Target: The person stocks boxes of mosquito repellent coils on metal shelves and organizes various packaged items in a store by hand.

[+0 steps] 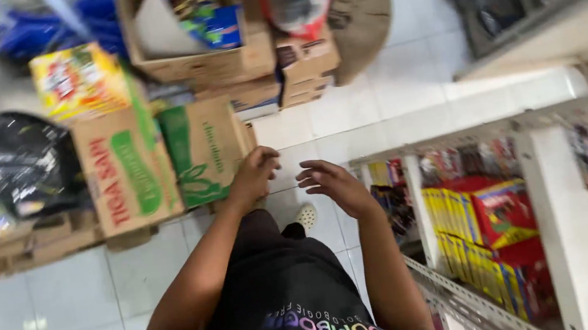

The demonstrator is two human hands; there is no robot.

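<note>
while the person stands on a white tiled floor (393,105), both hands are raised in front of the body, close together but not touching, and neither holds anything. left hand (253,176) has its fingers curled loosely, hanging just in front of a green and tan cardboard box (204,151), which looks to be the nearest thing. right hand (333,182) is open with fingers spread. more boxes (127,169) are stacked beside it on the floor, likely stock waiting to be shelved. at right, a white shelf (556,228) holds rows of yellow and red packets (471,228).
</note>
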